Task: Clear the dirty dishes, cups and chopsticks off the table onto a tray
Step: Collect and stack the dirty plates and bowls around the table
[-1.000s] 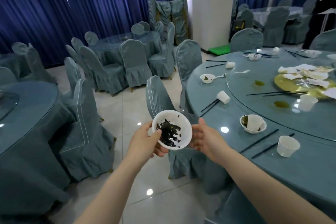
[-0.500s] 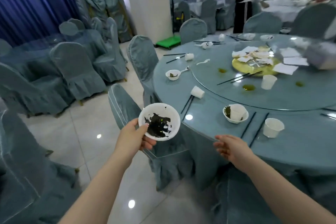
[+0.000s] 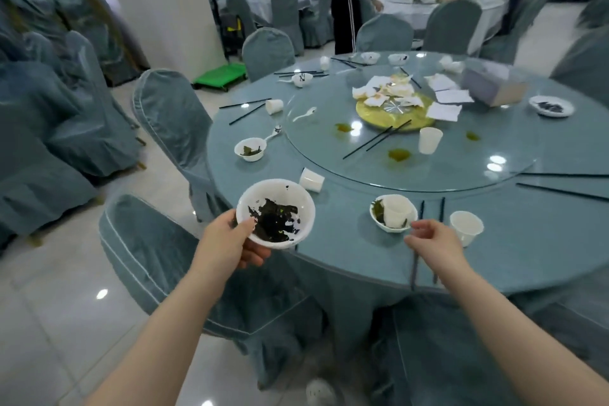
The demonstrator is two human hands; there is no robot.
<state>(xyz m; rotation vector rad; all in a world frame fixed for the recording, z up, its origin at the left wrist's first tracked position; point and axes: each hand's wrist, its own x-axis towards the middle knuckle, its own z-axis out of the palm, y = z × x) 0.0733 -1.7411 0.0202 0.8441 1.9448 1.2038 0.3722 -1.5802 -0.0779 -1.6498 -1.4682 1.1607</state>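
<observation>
A: Item 1, what's in yr hands?

B: My left hand [image 3: 230, 241] grips 1 white round bowl smeared w/ dark leafy scraps [image 3: 275, 213], thumb over the near rim, fingers under. Held level, mouth up, just off the edge of the round table w/ grey-blue cloth [image 3: 346, 260]. My right hand [image 3: 435, 245] holds nothing; fingers loosely spread, tips just beside the 2nd bowl.

A: Item 2, bowls on table?

B: Near me: 1 white bowl w/ a cup nested inside [image 3: 393, 212]. Left: 1 small white bowl w/ green bits [image 3: 249, 149]. 3 more at far side, 1 far right w/ dark scraps [image 3: 551, 105].

A: Cups?

B: 1 upright white paper cup [image 3: 466, 227] by my right hand, 1 tipped-over white cup [image 3: 311, 179] lying mouth toward me-left, 1 on the glass turntable [image 3: 430, 140].

A: Chopsticks?

B: Nearest pair of black chopsticks [image 3: 421, 211], long axis running away from me, partly under my right hand. Other pairs farther off; blurred, count unsure.
</observation>
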